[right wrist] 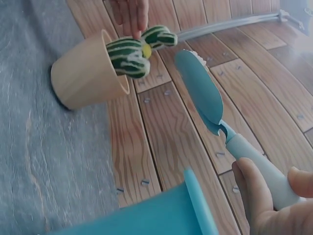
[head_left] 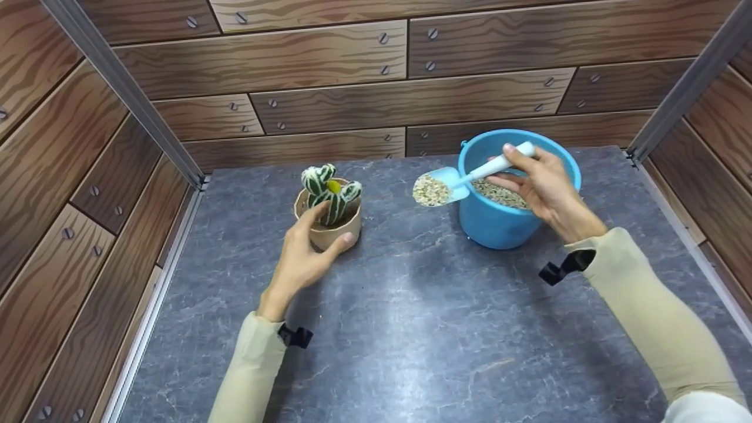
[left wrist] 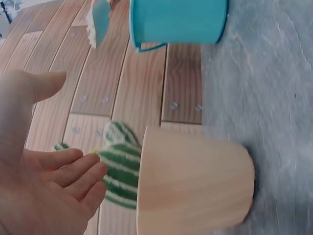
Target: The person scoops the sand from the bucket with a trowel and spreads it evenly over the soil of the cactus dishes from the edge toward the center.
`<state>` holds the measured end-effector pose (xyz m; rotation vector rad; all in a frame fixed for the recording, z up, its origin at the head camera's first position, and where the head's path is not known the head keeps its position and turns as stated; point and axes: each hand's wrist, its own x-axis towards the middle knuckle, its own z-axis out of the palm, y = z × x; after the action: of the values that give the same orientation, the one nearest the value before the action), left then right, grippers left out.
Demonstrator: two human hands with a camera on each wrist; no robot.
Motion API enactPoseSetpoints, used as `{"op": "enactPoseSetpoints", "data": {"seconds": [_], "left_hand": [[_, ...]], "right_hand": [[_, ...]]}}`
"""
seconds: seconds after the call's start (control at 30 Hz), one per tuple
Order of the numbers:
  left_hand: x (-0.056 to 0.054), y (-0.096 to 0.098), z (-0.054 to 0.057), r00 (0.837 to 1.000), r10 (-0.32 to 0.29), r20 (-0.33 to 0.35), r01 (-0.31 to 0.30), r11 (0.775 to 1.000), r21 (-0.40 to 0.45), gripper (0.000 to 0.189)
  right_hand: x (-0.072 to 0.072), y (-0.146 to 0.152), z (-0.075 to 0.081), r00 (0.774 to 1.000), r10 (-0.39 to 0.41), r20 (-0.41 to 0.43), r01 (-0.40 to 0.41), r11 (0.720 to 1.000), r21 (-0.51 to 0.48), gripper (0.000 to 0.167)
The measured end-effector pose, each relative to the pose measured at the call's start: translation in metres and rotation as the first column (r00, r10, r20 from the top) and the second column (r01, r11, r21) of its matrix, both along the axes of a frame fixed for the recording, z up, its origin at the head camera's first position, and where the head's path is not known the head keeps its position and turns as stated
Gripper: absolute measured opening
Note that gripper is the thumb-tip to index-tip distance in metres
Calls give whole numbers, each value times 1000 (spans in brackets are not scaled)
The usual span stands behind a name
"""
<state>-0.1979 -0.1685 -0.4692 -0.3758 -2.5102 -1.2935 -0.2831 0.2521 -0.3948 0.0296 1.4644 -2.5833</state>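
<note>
My right hand [head_left: 546,185] grips the pale handle of a small light-blue trowel [head_left: 455,183]. Gravel [head_left: 430,191] is heaped in its blade, held up just left of a blue bucket [head_left: 499,226] with more gravel inside. On the left, a striped green-and-white cactus [head_left: 335,205] with a yellow spot stands in a beige pot [head_left: 343,235]. My left hand [head_left: 302,255] is spread beside this pot, fingers towards the cactus and thumb out by the front rim. In the left wrist view its fingers [left wrist: 78,171] are nearly straight, palm bare, close to the cactus above the rim.
A grey marbled tabletop [head_left: 399,305] carries the pot and the bucket, which stand apart with bare surface between them. Wood-print panels [head_left: 329,64] rise behind and at both sides, joined by metal corner posts [head_left: 123,76].
</note>
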Motion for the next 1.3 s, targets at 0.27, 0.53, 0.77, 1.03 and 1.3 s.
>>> {"op": "enactPoseSetpoints", "data": {"seconds": [0.27,0.53,0.77,1.03,1.3], "left_hand": [[3,-19,-7,999,48,16,-48,999,-17,73],[0,-34,-13,994,107,30,-106,994,-27,75],[-6,-43,-15,990,130,44,-129,991,-26,76],[-19,-52,-20,988,142,66,-142,990,-8,83],[-40,-58,-30,979,140,149,-134,990,-51,105]], "right_hand": [[3,-13,-5,1000,5,-20,-5,1000,-12,24],[5,-26,-8,999,28,-19,-28,1000,-6,27],[7,-37,-10,999,26,-27,-26,1000,15,29],[11,-50,-13,999,6,-52,-5,1000,6,31],[11,-66,-20,998,-15,-63,17,999,40,28]]}}
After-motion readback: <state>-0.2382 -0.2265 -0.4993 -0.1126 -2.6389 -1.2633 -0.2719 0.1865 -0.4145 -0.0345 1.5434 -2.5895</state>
